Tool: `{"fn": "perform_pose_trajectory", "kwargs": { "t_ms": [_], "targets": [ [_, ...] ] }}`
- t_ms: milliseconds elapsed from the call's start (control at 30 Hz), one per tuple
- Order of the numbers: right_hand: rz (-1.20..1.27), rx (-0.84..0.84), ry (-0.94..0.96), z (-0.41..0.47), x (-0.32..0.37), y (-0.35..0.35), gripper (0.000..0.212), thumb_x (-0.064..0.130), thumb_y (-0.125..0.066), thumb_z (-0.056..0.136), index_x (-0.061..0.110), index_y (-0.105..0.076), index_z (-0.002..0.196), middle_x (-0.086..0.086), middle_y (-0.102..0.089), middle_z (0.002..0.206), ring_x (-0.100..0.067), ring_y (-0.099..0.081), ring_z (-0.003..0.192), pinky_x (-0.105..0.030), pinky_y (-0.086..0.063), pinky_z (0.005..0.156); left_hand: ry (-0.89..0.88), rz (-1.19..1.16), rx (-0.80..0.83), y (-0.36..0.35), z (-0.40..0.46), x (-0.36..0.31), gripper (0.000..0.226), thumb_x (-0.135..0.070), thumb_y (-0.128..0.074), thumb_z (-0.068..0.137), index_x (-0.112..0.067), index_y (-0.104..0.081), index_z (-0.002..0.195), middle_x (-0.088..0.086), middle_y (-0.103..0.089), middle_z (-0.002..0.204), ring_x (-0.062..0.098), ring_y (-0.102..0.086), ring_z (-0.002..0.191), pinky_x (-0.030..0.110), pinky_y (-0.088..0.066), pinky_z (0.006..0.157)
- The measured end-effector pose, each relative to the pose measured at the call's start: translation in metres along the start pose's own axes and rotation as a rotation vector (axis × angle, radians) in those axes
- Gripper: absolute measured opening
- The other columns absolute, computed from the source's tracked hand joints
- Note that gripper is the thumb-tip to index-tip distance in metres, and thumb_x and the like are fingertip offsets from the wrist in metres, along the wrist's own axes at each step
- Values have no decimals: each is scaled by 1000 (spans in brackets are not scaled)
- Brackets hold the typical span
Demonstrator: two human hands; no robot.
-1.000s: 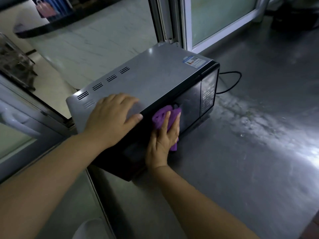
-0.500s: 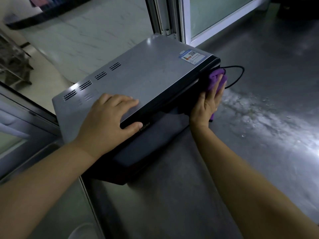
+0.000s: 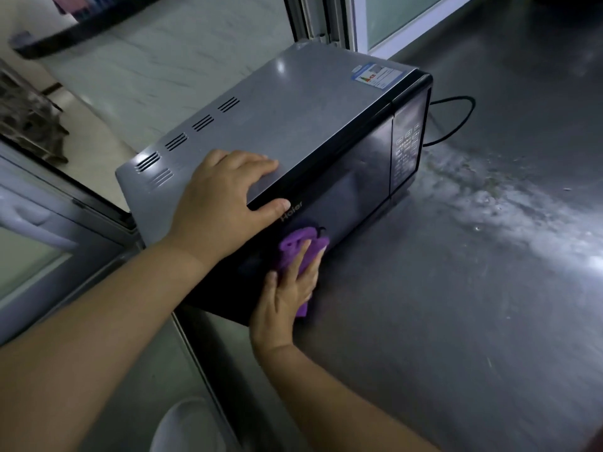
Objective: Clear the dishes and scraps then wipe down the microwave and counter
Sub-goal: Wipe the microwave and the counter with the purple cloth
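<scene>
**Cloth pressed to microwave door**

The left hand (image 3: 225, 203) rests flat on the microwave (image 3: 293, 125) top, thumb over its front edge. The right hand (image 3: 287, 298) presses a purple cloth (image 3: 293, 252) against the door's lower left. Smears streak the worktop (image 3: 456, 288).

Dim room with a pale marble-patterned surface (image 3: 169, 63) at upper left, a white-framed frosted glass window (image 3: 401, 17) at top, another glass pane (image 3: 29, 256) at left, and glare at right

The brand name "Haier" stands on the microwave (image 3: 326, 132) door's top edge, and the energy label sticker (image 3: 378, 75) on its top is too small to read.
</scene>
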State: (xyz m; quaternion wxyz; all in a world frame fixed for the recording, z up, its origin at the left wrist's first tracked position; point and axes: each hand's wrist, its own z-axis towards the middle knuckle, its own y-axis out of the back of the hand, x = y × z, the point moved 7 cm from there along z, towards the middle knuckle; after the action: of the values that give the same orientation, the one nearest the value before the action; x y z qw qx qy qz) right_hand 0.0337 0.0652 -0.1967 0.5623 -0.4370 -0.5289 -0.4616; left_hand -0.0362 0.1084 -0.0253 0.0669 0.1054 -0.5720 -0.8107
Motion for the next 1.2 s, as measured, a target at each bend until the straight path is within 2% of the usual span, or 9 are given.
{"fn": "perform_pose_trajectory", "kwargs": {
  "t_ms": [167, 300, 400, 500, 633, 733, 833, 1000, 1200],
  "targets": [
    [13, 158, 3, -60, 4, -32, 75, 22, -38, 89, 53, 7, 140, 9, 27, 151, -11, 18, 142, -30, 7, 114, 11, -17, 4, 0, -1, 2, 53, -44, -72, 74, -18, -63, 119, -1, -62, 119, 23, -47, 109, 29, -39, 92],
    [-78, 258, 159, -91, 3, -42, 75, 24, -37, 88, 46, 7, 144, 11, 30, 151, -20, 18, 142, -36, 6, 113, 23, -27, 15, -1, -2, 4, 53, -46, -70, 75, -19, -61, 120, -3, -61, 120, 21, -45, 113, 31, -40, 94],
    [-87, 255, 123, -85, -4, -43, 76, 24, -36, 87, 47, 11, 143, 12, 31, 150, -17, 19, 142, -37, 7, 113, 20, -35, 17, -1, -3, 4, 55, -48, -68, 75, -18, -62, 120, -2, -61, 120, 22, -47, 111, 31, -40, 95],
    [-54, 138, -59, -50, -17, -29, 81, 18, -36, 85, 50, 14, 140, 11, 29, 150, -10, 17, 142, -43, 3, 116, 30, -41, 28, 0, -3, 3, 58, -50, -62, 72, -17, -62, 120, -1, -61, 121, 24, -48, 110, 31, -40, 96],
    [-41, -22, -124, 14, -28, 6, 77, 18, -40, 84, 44, 7, 140, 9, 14, 154, -11, 3, 144, -42, -3, 117, 30, -48, 26, 1, -2, 2, 56, -47, -67, 73, -15, -62, 119, -1, -62, 120, 25, -48, 110, 33, -42, 95],
    [-51, -64, -164, 62, -34, 32, 72, 22, -36, 83, 44, 4, 138, 3, 6, 157, -15, -3, 143, -36, -2, 117, 31, -27, 29, 1, -2, 2, 55, -46, -70, 74, -16, -62, 120, -1, -61, 121, 25, -48, 111, 30, -40, 94],
    [-82, -105, -161, 106, -36, 56, 71, 23, -35, 84, 30, -2, 147, -1, 1, 158, -19, -8, 143, -34, -3, 115, 26, 1, 47, 1, -1, 0, 57, -48, -63, 73, -17, -61, 120, -2, -61, 121, 25, -49, 112, 28, -38, 93],
    [-74, -223, -245, 179, -39, 94, 64, 10, -41, 93, 22, -12, 149, -3, -8, 158, -24, -20, 139, -29, -9, 108, 14, 24, 46, 2, 2, -3, 60, -54, -55, 74, -15, -63, 119, 0, -62, 120, 25, -51, 108, 26, -37, 91],
    [-22, -227, -401, 234, -40, 125, 63, 14, -36, 96, 27, -6, 149, -1, -7, 158, -30, -23, 138, -38, -15, 110, -13, 45, 28, 3, 5, -6, 57, -51, -55, 75, -13, -64, 116, 1, -64, 117, 25, -53, 102, 30, -41, 89]
  ]
}}
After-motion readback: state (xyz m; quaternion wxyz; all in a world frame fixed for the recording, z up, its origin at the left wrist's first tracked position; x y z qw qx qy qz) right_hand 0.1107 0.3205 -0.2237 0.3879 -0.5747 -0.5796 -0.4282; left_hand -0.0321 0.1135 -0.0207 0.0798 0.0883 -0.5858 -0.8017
